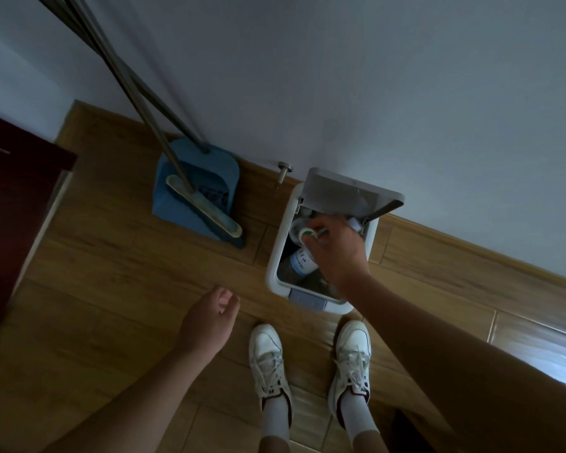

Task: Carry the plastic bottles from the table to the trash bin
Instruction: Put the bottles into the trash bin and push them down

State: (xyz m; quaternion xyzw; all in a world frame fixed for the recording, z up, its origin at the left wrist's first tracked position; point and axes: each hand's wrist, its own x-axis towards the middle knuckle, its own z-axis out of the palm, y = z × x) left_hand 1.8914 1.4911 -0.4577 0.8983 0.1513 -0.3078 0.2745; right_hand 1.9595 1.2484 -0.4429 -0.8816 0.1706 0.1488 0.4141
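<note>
A white trash bin [275, 256] stands on the floor against the wall with its lid [347, 194] swung up. My right hand [337, 246] reaches into the bin's mouth, fingers closed on a plastic bottle [307, 233] with a white and green end. Another plastic bottle [303, 263] with a white label lies inside the bin below it. My left hand [209, 318] hangs over the floor to the left of the bin, holding nothing, fingers loosely curled and apart.
A blue dustpan [193, 191] and a broom [206, 214] with long metal handles lean on the wall left of the bin. A door stop [283, 170] sticks out of the skirting. A dark red cabinet [13, 207] is at the left. My white shoes [268, 361] stand before the bin.
</note>
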